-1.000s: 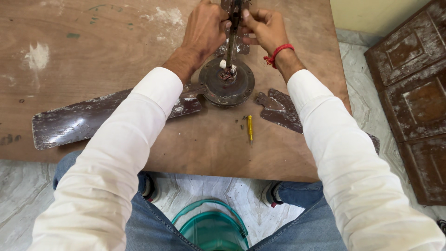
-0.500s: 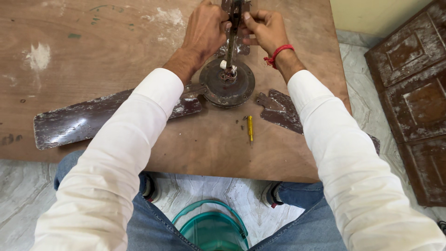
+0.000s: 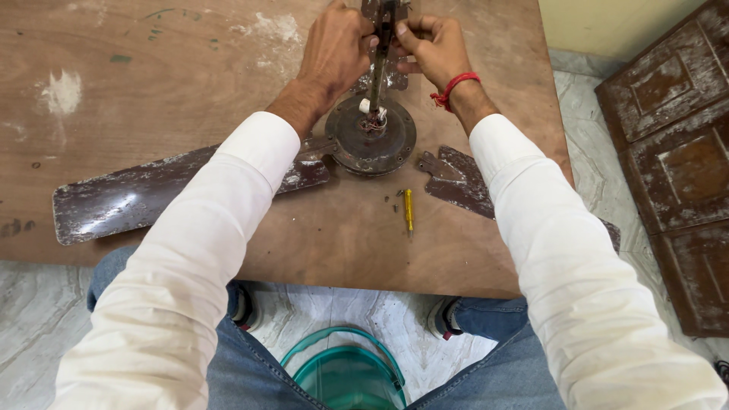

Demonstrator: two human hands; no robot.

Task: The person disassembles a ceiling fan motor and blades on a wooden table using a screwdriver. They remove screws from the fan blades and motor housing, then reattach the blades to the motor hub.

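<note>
An old brown ceiling fan lies on a wooden table point(image 3: 152, 91). Its round motor housing point(image 3: 372, 140) sits in the middle with a metal rod point(image 3: 380, 61) standing up from it. My left hand point(image 3: 334, 49) grips the rod near its top from the left. My right hand point(image 3: 433, 49), a red thread around the wrist, pinches the rod's upper part from the right. One dusty blade point(image 3: 152, 197) stretches left under my left sleeve. Another blade point(image 3: 456, 182) lies loose to the right of the motor.
A small yellow screwdriver point(image 3: 408, 210) and a few tiny screws point(image 3: 395, 199) lie just in front of the motor. A green plastic stool point(image 3: 345, 372) stands between my knees. Worn wooden door panels point(image 3: 676, 137) lie on the marble floor at right.
</note>
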